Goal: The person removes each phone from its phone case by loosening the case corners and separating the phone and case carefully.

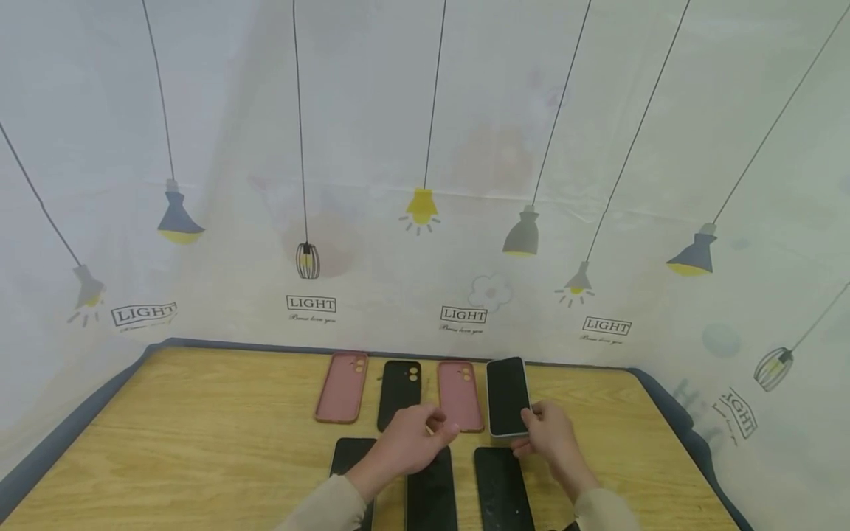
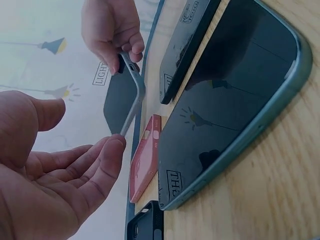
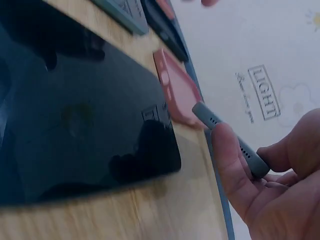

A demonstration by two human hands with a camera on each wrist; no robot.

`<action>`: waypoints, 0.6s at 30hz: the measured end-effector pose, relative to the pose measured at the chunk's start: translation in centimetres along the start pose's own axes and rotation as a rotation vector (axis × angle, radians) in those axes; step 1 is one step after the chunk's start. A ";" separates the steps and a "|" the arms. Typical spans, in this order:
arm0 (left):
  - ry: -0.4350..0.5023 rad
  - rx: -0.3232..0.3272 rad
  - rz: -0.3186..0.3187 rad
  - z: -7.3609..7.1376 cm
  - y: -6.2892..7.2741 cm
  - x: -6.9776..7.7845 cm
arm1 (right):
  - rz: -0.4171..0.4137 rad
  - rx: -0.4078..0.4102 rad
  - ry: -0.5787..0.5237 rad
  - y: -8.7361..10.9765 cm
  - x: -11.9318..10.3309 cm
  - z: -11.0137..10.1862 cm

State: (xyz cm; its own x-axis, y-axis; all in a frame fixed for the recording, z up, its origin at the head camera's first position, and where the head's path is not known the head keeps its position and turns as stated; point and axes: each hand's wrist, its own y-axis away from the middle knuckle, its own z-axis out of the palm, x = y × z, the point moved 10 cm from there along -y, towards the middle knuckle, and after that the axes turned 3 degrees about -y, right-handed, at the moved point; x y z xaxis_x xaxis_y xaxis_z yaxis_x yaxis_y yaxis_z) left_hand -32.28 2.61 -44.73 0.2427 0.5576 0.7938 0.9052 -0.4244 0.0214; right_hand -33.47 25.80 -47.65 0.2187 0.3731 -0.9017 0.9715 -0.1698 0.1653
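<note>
My right hand (image 1: 551, 431) pinches a phone (image 1: 508, 398) with a black screen and pale frame by its near right corner. In the right wrist view, thumb and fingers grip that phone (image 3: 232, 140) at its end, where small speaker holes show. My left hand (image 1: 418, 439) hovers to the left with relaxed fingers, partly over a pink phone case (image 1: 460, 391). From the left wrist, its fingertips overlap the near edge of the held phone (image 2: 117, 95), thumb held apart. Left of the pink case lie a black phone case (image 1: 400, 383) and another pink case (image 1: 341, 387).
Closer to me, a row of dark phones lies screen up on the wooden table (image 1: 199, 442): a left phone (image 1: 353, 453) and middle phone (image 1: 432, 494) partly under my left arm, and a right phone (image 1: 502, 487). A lamp-printed curtain (image 1: 372, 221) hangs behind the table.
</note>
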 end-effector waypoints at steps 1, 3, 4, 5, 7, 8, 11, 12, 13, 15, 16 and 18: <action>0.015 0.000 -0.005 0.0 0.0 -0.1 | -0.006 -0.001 -0.028 0.3 -0.1 0.2; 0.046 -0.005 -0.014 0.1 0.1 -0.1 | -0.019 -0.003 -0.074 1.0 -0.5 0.5; 0.063 -0.006 -0.017 0.1 0.1 -0.2 | -0.032 0.001 -0.095 1.3 -0.8 0.7; 0.085 -0.008 -0.024 0.2 0.2 -0.2 | -0.043 0.003 -0.121 1.7 -1.0 0.9; 0.124 -0.011 -0.034 0.3 0.3 -0.3 | -0.065 0.001 -0.183 2.3 -1.4 1.4; 0.138 -0.011 -0.037 0.4 0.3 -0.3 | -0.075 -0.004 -0.211 2.7 -1.6 1.6; 0.171 -0.001 -0.037 0.5 0.5 -0.2 | -0.099 -0.046 -0.278 3.5 -2.0 2.6; 0.173 0.004 -0.030 0.5 0.5 -0.1 | -0.110 -0.070 -0.292 3.8 -2.1 3.0; 0.174 0.009 -0.024 0.5 0.6 0.0 | -0.116 -0.095 -0.300 4.1 -2.3 3.3; 0.172 0.020 -0.012 0.5 0.6 0.1 | -0.128 -0.141 -0.313 4.7 -2.6 3.9; 0.176 0.023 -0.011 0.5 0.7 0.2 | -0.131 -0.159 -0.320 4.9 -2.7 4.1; 0.185 0.024 -0.014 0.6 0.7 0.1 | -0.134 -0.185 -0.339 5.4 -2.9 4.5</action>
State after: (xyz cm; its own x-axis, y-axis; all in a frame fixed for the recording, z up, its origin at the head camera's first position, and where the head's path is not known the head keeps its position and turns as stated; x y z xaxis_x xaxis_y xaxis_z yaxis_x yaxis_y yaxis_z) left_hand -31.38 2.78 -45.00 0.1636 0.4215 0.8919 0.9165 -0.3994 0.0207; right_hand -29.28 19.65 -45.95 0.0768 0.0537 -0.9956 0.9961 0.0383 0.0789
